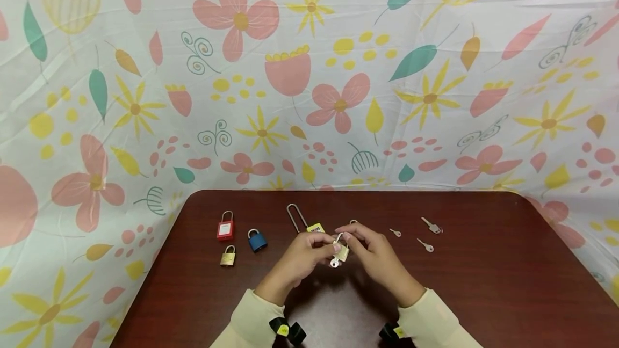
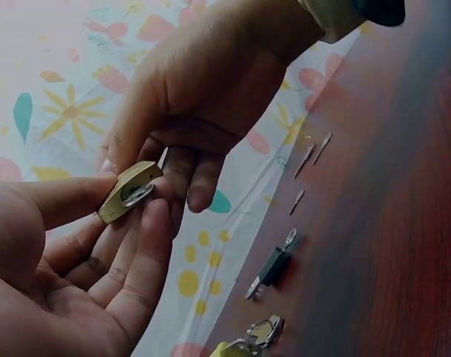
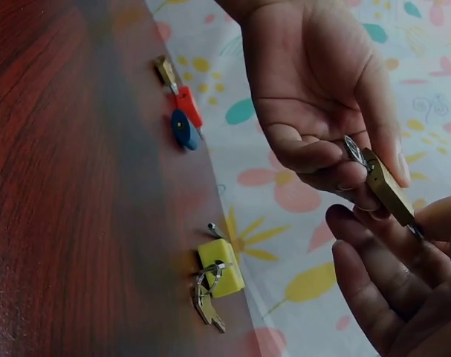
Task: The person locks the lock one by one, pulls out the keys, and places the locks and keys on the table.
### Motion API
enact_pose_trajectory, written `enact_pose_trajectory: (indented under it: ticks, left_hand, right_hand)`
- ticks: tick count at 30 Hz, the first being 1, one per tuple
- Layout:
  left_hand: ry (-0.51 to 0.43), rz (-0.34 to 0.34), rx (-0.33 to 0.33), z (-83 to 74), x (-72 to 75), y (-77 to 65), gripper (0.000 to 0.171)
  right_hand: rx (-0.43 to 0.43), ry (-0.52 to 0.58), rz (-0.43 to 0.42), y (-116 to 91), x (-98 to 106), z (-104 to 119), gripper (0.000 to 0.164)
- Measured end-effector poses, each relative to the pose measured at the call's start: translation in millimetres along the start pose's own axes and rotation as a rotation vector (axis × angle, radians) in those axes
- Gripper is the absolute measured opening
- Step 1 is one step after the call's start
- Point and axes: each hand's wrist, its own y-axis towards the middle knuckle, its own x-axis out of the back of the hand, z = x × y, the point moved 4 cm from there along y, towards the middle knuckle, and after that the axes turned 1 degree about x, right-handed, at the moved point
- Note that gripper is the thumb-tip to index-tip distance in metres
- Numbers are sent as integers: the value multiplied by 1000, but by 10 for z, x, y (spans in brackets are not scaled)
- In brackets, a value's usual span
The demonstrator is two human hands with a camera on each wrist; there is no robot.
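A small brass padlock [image 1: 342, 253] is held above the table between both hands. My left hand [image 1: 302, 255] pinches its body between thumb and fingers. My right hand [image 1: 376, 255] grips it at the shackle end, fingertips at the shackle [image 1: 339, 237]. A silver key [image 2: 138, 195] sits in the keyway at the padlock's bottom, with the left fingers close beside it. In the right wrist view the key [image 3: 354, 150] points toward the left palm. Fingers partly cover the shackle, so I cannot tell whether it is released.
Left on the dark table [image 1: 193, 305] stand a red padlock [image 1: 225, 230], a blue one [image 1: 257, 240] and another brass one [image 1: 228, 256]. A yellow long-shackle padlock [image 3: 221, 266] with keys lies behind the hands, near a dark item [image 2: 273, 266] with a key. Loose keys [image 1: 431, 226] lie right.
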Motion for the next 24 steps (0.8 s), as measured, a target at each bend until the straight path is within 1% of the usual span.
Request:
enact_pose_trajectory:
  ticks: [8,11,15,19,22,24]
  left_hand:
    - [-33,55,28,42,-4,17,29]
    - [-33,63,29,34,-4,15,29]
    - [-58,64,9,4,-6,6,27]
    - [-108,35,-13,-38,16,-7,27]
    - [-136,-16,-15,-56,43,-9,27]
    - [-157,-45,-10,-54,60,-5,26]
  right_hand:
    - [4,-26,12,6,6,8,18]
    - [-22,-19,23,3,5,1,20]
    - [-72,5,49,-8,-16,-18,27]
    - [-81,30,82,-14,-57,-27,34]
    - [-74,60,126,-15,-98,-33,35]
    - [-80,88,159,-15,-123,-37,32]
